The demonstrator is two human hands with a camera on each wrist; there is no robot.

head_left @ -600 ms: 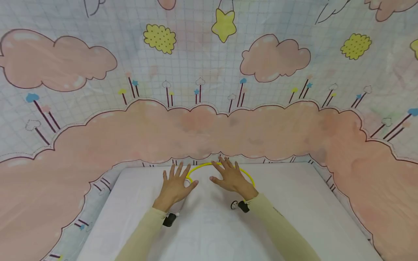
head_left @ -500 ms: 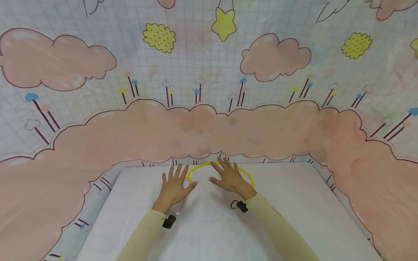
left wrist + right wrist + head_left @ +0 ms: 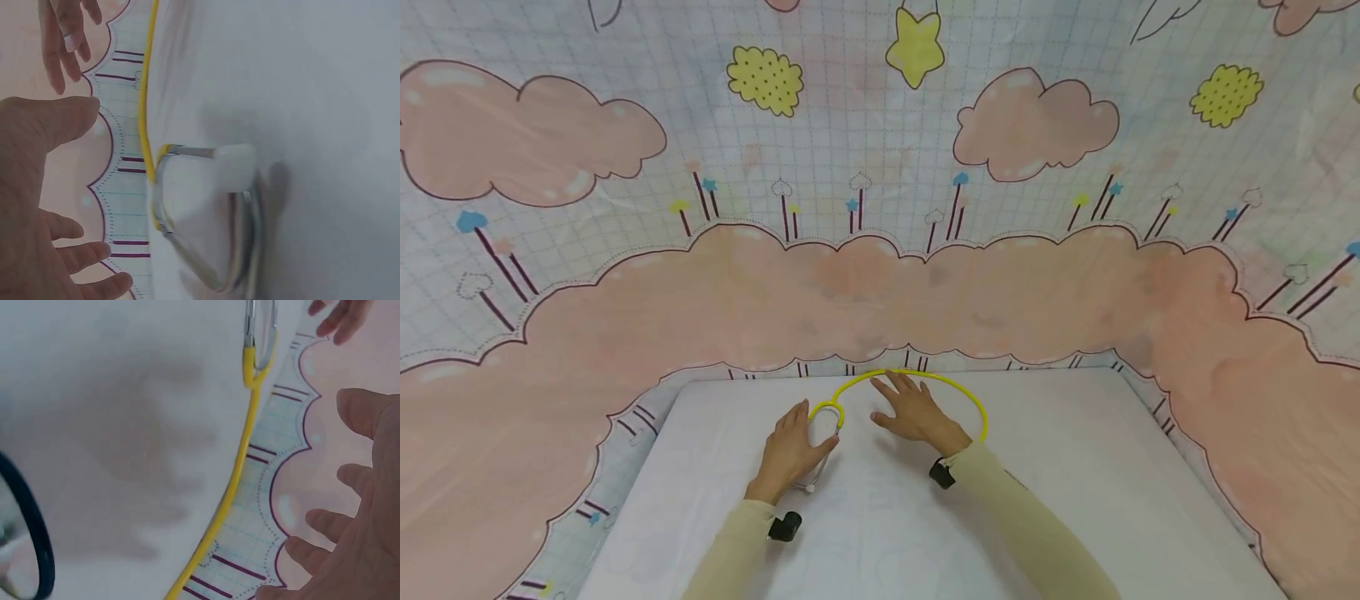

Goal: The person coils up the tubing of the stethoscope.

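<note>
A stethoscope with yellow tubing lies along the far side of a white table. My left hand hovers over its metal ear tubes, partly covering them in the head view. In the left wrist view, the thumb and fingers stand apart from the metal frame, holding nothing. My right hand has its fingers spread near the arc of the tubing. The right wrist view shows the yellow tube passing beside those fingers, and the dark-rimmed chest piece at the lower left. My sleeve hides that piece in the head view.
The white tabletop ends just beyond the tubing. A curtain-like cloth printed with clouds and stars surrounds the table at the back and sides. A black wrist camera sits under the left wrist, another under the right.
My left hand has drawn its fingers closer together and lowered, uncovering more of the yellow fork. My right hand has shifted slightly left and toward me. The chest piece has become covered.
</note>
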